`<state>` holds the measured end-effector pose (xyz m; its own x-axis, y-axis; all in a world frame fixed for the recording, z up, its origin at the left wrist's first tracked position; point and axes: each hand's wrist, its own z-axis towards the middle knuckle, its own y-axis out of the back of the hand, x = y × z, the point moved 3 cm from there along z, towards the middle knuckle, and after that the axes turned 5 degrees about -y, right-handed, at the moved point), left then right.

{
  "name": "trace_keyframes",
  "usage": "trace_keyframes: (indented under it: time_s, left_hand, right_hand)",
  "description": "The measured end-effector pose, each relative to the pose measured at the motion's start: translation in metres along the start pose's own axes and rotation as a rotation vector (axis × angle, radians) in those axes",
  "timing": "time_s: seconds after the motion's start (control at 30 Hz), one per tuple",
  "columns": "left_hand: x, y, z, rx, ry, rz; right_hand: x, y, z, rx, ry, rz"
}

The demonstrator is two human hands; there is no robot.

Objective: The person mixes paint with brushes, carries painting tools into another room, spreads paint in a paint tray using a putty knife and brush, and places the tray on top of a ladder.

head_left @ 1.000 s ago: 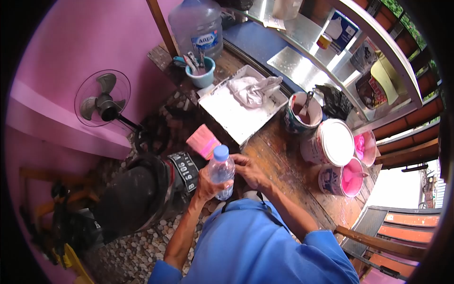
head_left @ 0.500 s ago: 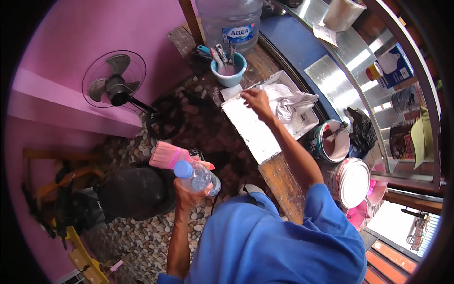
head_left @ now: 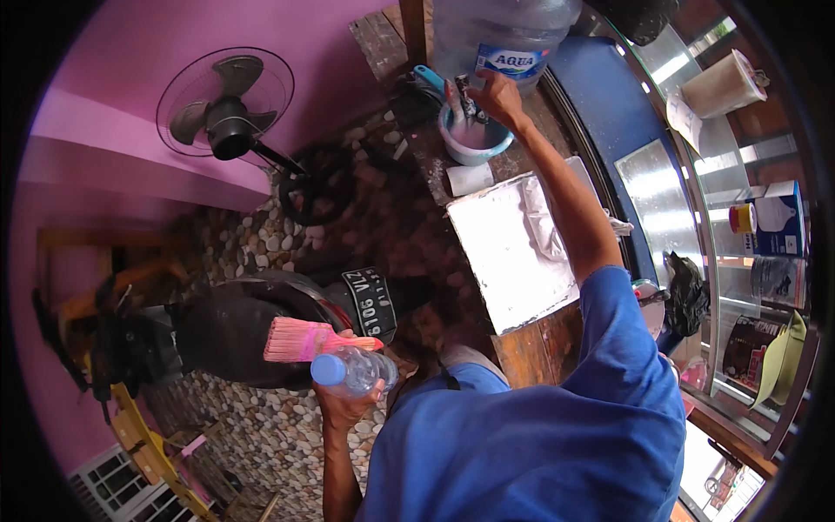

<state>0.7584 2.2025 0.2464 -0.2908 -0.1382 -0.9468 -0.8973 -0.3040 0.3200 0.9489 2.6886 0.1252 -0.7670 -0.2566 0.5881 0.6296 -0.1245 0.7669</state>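
Note:
My left hand [head_left: 341, 411] is wrapped around a clear plastic bottle [head_left: 358, 372] with a blue cap. Along with it the same hand holds a wide paintbrush [head_left: 296, 339], its pink-stained bristles pointing left. My right hand [head_left: 503, 100] is over the rim of a light-blue pot [head_left: 470, 155], its fingers bent together beside the paint-smeared tool handles [head_left: 463, 91] standing in it. Whether the fingers grip one of those handles is hard to make out. In front of the pot lie a white roll [head_left: 470, 179] and a white tray [head_left: 513, 261] with a crumpled white cloth [head_left: 544, 222].
A large water jug [head_left: 513, 35] stands behind the pot on the wooden bench [head_left: 531, 352]. Glass shelves [head_left: 713, 157] line the right side. A fan [head_left: 228, 126] and a motorbike [head_left: 252, 335] stand at left on the pebbled floor [head_left: 287, 444].
My right hand has moved from above the white tray up to the tools in the pot. The left hand still holds the bottle and brush. My view has shifted.

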Motion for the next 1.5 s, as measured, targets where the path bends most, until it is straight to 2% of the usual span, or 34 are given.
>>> trace_keyframes:
  time_s: [0.03,0.07,0.1,0.17,0.23,0.3,0.33,0.4,0.57,0.6,0.7,0.77,0.9,0.97,1.03,1.07,1.17,1.23,1.33,1.4,1.43,1.5]
  left_hand:
    - [0.002,0.001,-0.001,-0.013,0.014,-0.007]
    - [0.005,0.003,-0.002,-0.026,0.014,-0.011]
    - [0.008,0.004,-0.004,-0.035,0.044,-0.042]
    - [0.017,0.010,-0.009,-0.053,0.080,-0.071]
    - [0.027,0.012,-0.009,0.031,0.006,0.091]
    - [0.028,0.013,-0.007,0.038,-0.037,0.108]
    - [0.024,0.013,-0.006,0.045,-0.080,0.128]
    - [0.015,0.012,-0.002,0.037,-0.050,0.076]
    - [0.024,0.013,-0.004,0.076,-0.069,0.070]
    - [0.025,0.013,-0.001,0.095,-0.167,0.142]
    - [0.021,0.011,-0.002,0.094,-0.098,0.069]
    - [0.022,0.012,-0.002,0.109,-0.136,0.079]
    - [0.024,0.011,-0.004,0.114,-0.182,0.073]
    - [0.018,0.011,-0.007,0.105,-0.155,0.049]
    - [0.017,0.012,-0.011,0.096,-0.127,0.025]
    - [0.021,0.012,-0.012,0.086,-0.127,-0.001]
    - [0.024,0.013,-0.018,0.053,-0.102,-0.055]
    - [0.027,0.015,-0.021,0.031,-0.083,-0.083]
    - [0.027,0.018,-0.023,0.059,-0.111,-0.042]
    - [0.024,0.018,-0.026,0.032,-0.031,-0.095]
    - [0.025,0.017,-0.026,0.042,-0.031,-0.093]
    - [0.027,0.017,-0.027,0.043,-0.056,-0.105]
  right_hand:
    - [-0.003,-0.012,0.008,0.006,0.149,-0.055]
    - [-0.004,-0.019,0.014,0.167,0.044,0.007]
    - [-0.002,-0.020,0.021,0.172,0.059,0.008]
    - [0.006,-0.021,0.023,0.414,-0.078,0.047]
    - [0.001,-0.027,0.025,0.349,-0.014,-0.017]
    - [0.001,-0.021,0.020,0.218,0.142,-0.119]
    - [0.009,-0.010,0.016,0.221,0.148,-0.123]
    - [0.016,0.011,0.010,0.278,0.071,-0.080]
    - [0.018,0.058,-0.004,0.321,0.080,0.036]
    - [0.013,0.067,-0.005,0.257,0.046,0.100]
    - [0.002,0.084,-0.008,0.186,-0.014,0.241]
    - [-0.008,0.091,-0.012,0.138,-0.148,0.476]
    - [-0.001,0.115,-0.037,0.072,-0.217,0.567]
    - [-0.009,0.114,-0.050,0.037,-0.199,0.595]
    - [-0.013,0.120,-0.068,-0.173,-0.045,0.691]
    - [-0.009,0.127,-0.083,-0.208,-0.089,0.699]
    - [-0.024,0.122,-0.132,-0.240,-0.050,0.602]
    - [-0.048,0.107,-0.164,-0.089,-0.062,0.143]
    - [-0.061,0.093,-0.191,0.167,-0.196,0.179]
    - [-0.058,0.092,-0.194,0.132,-0.120,0.138]
    - [-0.054,0.095,-0.194,0.096,-0.041,0.094]
    - [-0.047,0.102,-0.192,0.104,-0.019,0.081]
